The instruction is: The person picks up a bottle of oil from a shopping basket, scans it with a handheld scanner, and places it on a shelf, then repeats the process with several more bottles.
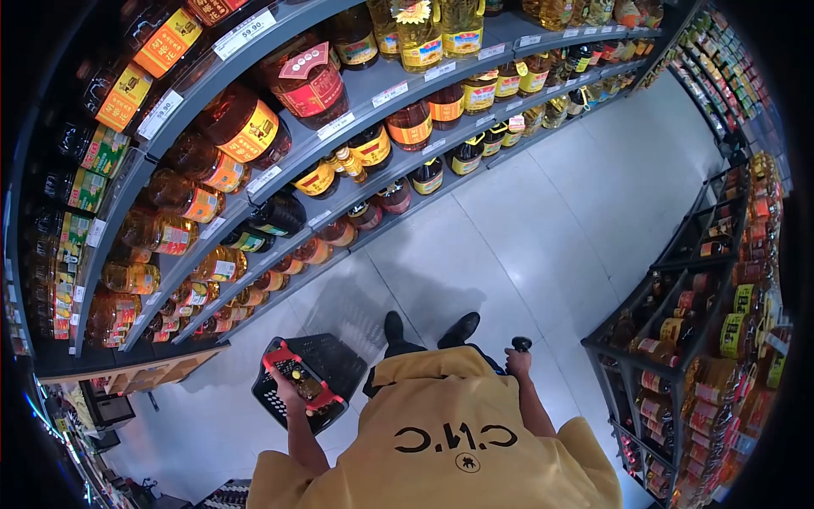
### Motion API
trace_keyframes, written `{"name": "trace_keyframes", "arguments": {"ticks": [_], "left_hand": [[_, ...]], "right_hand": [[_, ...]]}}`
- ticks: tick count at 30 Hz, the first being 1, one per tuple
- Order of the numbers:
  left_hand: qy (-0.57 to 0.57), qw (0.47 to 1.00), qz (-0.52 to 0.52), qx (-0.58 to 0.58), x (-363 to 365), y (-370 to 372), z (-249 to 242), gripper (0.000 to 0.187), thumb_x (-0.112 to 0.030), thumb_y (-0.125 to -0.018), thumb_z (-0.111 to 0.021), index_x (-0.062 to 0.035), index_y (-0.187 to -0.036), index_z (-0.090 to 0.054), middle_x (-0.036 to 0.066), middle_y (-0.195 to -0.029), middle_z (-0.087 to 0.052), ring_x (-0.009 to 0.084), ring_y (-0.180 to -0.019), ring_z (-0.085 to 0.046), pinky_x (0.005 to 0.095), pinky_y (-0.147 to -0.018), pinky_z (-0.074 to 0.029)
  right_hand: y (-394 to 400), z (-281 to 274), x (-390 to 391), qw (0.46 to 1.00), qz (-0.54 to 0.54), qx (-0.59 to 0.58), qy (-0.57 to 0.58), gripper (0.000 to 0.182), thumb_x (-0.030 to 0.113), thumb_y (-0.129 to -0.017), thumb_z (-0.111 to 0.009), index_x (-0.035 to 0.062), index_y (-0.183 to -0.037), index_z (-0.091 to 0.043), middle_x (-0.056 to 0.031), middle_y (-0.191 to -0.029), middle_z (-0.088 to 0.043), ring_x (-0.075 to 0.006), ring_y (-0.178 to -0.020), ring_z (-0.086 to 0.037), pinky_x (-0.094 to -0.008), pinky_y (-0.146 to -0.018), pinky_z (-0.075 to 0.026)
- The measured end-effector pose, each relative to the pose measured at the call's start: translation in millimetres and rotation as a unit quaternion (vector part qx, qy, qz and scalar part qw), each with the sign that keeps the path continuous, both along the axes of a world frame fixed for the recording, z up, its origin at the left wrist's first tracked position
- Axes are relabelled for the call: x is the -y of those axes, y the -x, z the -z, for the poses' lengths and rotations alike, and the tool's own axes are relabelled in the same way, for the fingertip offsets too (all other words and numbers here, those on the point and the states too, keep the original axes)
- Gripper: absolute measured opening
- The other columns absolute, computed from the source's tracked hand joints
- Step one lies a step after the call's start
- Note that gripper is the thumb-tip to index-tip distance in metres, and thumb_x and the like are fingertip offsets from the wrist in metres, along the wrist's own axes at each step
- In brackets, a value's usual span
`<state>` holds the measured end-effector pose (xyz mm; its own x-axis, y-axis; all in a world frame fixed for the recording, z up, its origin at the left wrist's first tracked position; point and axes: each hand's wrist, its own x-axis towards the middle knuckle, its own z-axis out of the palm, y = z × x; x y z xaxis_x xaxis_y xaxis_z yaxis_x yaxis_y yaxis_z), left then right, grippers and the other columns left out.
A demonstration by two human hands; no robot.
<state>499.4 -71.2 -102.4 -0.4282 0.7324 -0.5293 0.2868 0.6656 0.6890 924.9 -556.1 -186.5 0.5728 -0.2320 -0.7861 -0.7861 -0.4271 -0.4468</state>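
My left hand [287, 388] is closed around the red handle of a dark shopping basket [341, 360], which hangs beside my left leg. Inside the basket lies an amber-coloured item [312, 388] with a yellow top, perhaps a bottle, partly covered by the handles. My right hand [518, 363] is held low at my right side, its fingers wrapped round a small black object [521, 343] with a rounded top; its kind is not clear. Neither hand touches the shelves.
A long curved-looking shelf rack [365, 110] with bottles of cooking oil and price tags runs ahead and to the left. On the right stands a dark rack [670, 373] stacked with more bottles. Pale floor tiles [543, 220] lie between them.
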Motion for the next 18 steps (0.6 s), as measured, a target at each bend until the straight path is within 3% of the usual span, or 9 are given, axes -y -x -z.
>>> {"name": "trace_keyframes", "arguments": {"ticks": [1,3,5,6,7,8,9,13,18], "left_hand": [[-0.002,1.000,0.000,-0.002,1,-10,3,0.072,-0.086,-0.080,-0.046,-0.0196,-0.052,-0.037,-0.003,-0.044,-0.033,0.0148,-0.033,-0.036,0.0296,-0.032,-0.029],[0.048,0.999,0.001,0.022,23,-75,-59,0.073,-0.087,-0.078,-0.046,-0.0205,-0.050,-0.036,-0.003,-0.043,-0.033,0.0151,-0.032,-0.035,0.0302,-0.032,-0.029],[0.042,0.998,-0.036,-0.018,19,-79,-38,0.072,-0.087,-0.077,-0.047,-0.0220,-0.050,-0.036,-0.003,-0.043,-0.033,0.0152,-0.032,-0.032,0.0306,-0.033,-0.025],[0.017,1.000,-0.016,0.001,12,-62,-11,0.090,-0.083,-0.080,-0.049,0.0034,-0.089,-0.070,0.005,-0.067,-0.060,0.0174,-0.050,-0.053,0.0339,-0.047,-0.040],[0.032,0.995,0.012,-0.094,8,-52,14,0.098,-0.084,-0.081,-0.046,0.0114,-0.091,-0.069,0.011,-0.076,-0.065,0.0215,-0.057,-0.057,0.0393,-0.055,-0.045],[0.009,0.995,0.045,-0.090,11,-56,17,0.104,-0.086,-0.080,-0.044,0.0153,-0.084,-0.067,0.012,-0.072,-0.064,0.0259,-0.058,-0.059,0.0439,-0.059,-0.046],[0.015,0.996,0.036,-0.076,14,-68,11,0.092,-0.084,-0.080,-0.047,0.0050,-0.066,-0.065,0.006,-0.059,-0.057,0.0226,-0.049,-0.054,0.0404,-0.050,-0.043],[0.025,1.000,0.013,0.000,37,-121,-24,0.070,-0.080,-0.080,-0.055,-0.0170,-0.052,-0.043,-0.002,-0.046,-0.037,0.0148,-0.034,-0.039,0.0312,-0.034,-0.030],[0.041,0.998,0.028,-0.036,46,-138,-13,0.077,-0.080,-0.081,-0.054,-0.0052,-0.060,-0.059,0.002,-0.057,-0.053,0.0175,-0.045,-0.049,0.0342,-0.044,-0.038]], "right_hand": [[-3,5,10,1.000,-0.016,0.000,-0.008,0.018,0.014,-0.074,-0.074,0.0032,-0.074,-0.059,-0.0062,-0.059,-0.059,-0.0189,-0.046,-0.057,-0.0361,-0.042,-0.045],[-13,-2,28,0.999,-0.037,-0.008,0.023,0.018,0.014,-0.074,-0.074,0.0028,-0.073,-0.059,-0.0067,-0.060,-0.059,-0.0188,-0.046,-0.056,-0.0359,-0.041,-0.045],[-19,1,45,0.999,-0.045,-0.004,0.027,0.018,0.013,-0.075,-0.073,0.0027,-0.073,-0.058,-0.0069,-0.059,-0.058,-0.0187,-0.045,-0.056,-0.0355,-0.041,-0.044],[-24,9,58,0.999,-0.038,0.005,0.015,0.018,0.013,-0.076,-0.072,0.0028,-0.073,-0.057,-0.0068,-0.059,-0.058,-0.0187,-0.045,-0.056,-0.0351,-0.040,-0.044],[-40,7,68,1.000,-0.029,-0.005,-0.002,0.018,0.012,-0.076,-0.071,0.0036,-0.073,-0.056,-0.0061,-0.058,-0.056,-0.0184,-0.045,-0.055,-0.0346,-0.040,-0.044],[-46,0,84,1.000,0.008,-0.011,-0.008,0.018,0.012,-0.077,-0.071,0.0043,-0.074,-0.055,-0.0054,-0.058,-0.055,-0.0182,-0.044,-0.054,-0.0341,-0.039,-0.043],[-55,-6,89,1.000,0.015,-0.020,-0.007,0.018,0.011,-0.078,-0.070,0.0057,-0.075,-0.053,-0.0038,-0.057,-0.052,-0.0175,-0.043,-0.052,-0.0335,-0.039,-0.043],[-82,-8,105,0.999,0.039,0.008,-0.008,0.018,0.011,-0.079,-0.070,0.0057,-0.074,-0.054,-0.0047,-0.057,-0.051,-0.0181,-0.041,-0.048,-0.0331,-0.039,-0.039],[-104,-3,101,1.000,0.015,-0.018,0.000,0.018,0.012,-0.079,-0.070,0.0060,-0.074,-0.054,-0.0036,-0.058,-0.050,-0.0173,-0.042,-0.047,-0.0324,-0.039,-0.038]]}}
